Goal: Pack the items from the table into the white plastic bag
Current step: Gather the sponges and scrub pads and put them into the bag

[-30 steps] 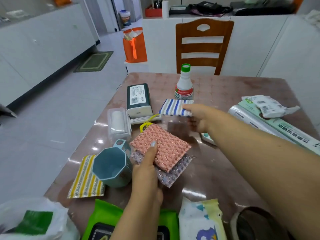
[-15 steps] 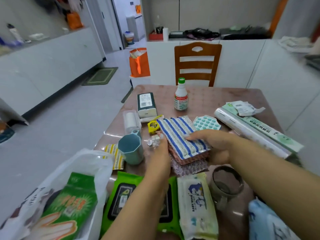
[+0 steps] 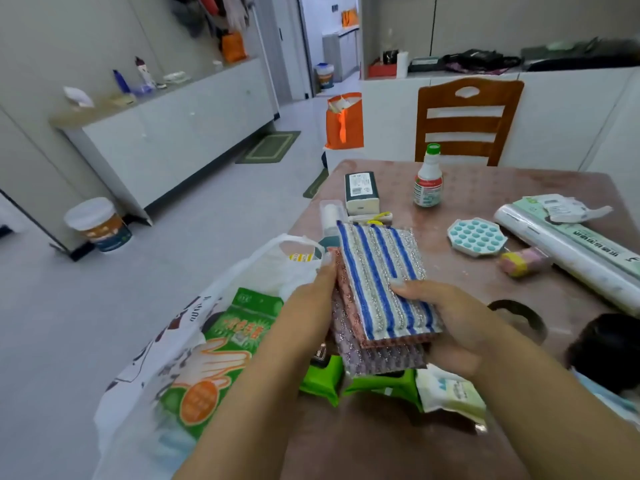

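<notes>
I hold a stack of scouring pads (image 3: pixel 379 278) off the table, blue-striped one on top, a pink one and a grey one under it. My left hand (image 3: pixel 308 306) grips the stack's left edge. My right hand (image 3: pixel 446 317) holds its right side, thumb on top. The white plastic bag (image 3: pixel 194 323) hangs open at the table's left edge, with a green glove packet (image 3: pixel 221 355) inside. A yellow-striped pad (image 3: pixel 300 257) and a teal cup (image 3: pixel 325 242) peek out behind the bag's rim.
On the brown table (image 3: pixel 485 181) stand a green-capped bottle (image 3: pixel 428 178), a dark box (image 3: pixel 361 192), a teal dimpled mat (image 3: pixel 477 236), a pink and yellow sponge (image 3: pixel 524 261) and a long film roll (image 3: pixel 568 251). Green wipes packs (image 3: pixel 322 375) lie near me. A wooden chair (image 3: pixel 467 119) stands behind.
The right hand laid the blue-striped pad onto the pink and grey ones. Both hands then lifted the stack off the table and brought it toward me, next to the bag.
</notes>
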`<state>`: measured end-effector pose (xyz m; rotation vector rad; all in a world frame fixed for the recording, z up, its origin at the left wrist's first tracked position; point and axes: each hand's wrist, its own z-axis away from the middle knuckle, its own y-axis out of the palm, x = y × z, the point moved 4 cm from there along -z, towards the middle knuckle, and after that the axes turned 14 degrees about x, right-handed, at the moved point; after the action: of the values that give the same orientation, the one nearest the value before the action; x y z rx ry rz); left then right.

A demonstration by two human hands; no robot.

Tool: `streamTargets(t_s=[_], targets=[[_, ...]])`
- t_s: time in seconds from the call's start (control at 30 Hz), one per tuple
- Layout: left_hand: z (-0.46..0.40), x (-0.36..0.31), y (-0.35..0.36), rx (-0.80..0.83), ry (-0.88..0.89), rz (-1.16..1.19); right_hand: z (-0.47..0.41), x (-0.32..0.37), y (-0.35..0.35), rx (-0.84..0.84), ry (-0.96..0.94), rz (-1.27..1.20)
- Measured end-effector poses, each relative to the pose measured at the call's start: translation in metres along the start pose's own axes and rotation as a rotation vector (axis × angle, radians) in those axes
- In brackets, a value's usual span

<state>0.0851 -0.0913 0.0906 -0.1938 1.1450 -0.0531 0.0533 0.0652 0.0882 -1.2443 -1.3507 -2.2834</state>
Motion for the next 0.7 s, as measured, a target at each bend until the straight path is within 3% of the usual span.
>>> streamTargets(t_s=[0.1, 0.27, 0.4, 0.57, 0.7], targets=[[0.025, -0.003, -0.034, -0.125, 0.027, -0.1, 0.009, -0.01, 0.023, 0.073, -0.007, 0.006], [0.051, -0.001, -0.1, -0.304, 0.068, -0.024, 0.002, -0.031, 0.063, 0.172, 0.047, 0.017], [0.062, 0.021, -0.149, -0.418, -0.058, -0.266, -0.033, -0.055, 0.088, 0.123, 0.151, 0.078], [0.057, 0.054, -0.173, -0.197, -0.393, -0.58, -0.073, -0.077, 0.086, -0.079, 0.274, 0.233], [0.057, 0.068, -0.18, -0.167, -0.492, -0.634, -0.085, -0.094, 0.085, -0.085, 0.453, 0.43]])
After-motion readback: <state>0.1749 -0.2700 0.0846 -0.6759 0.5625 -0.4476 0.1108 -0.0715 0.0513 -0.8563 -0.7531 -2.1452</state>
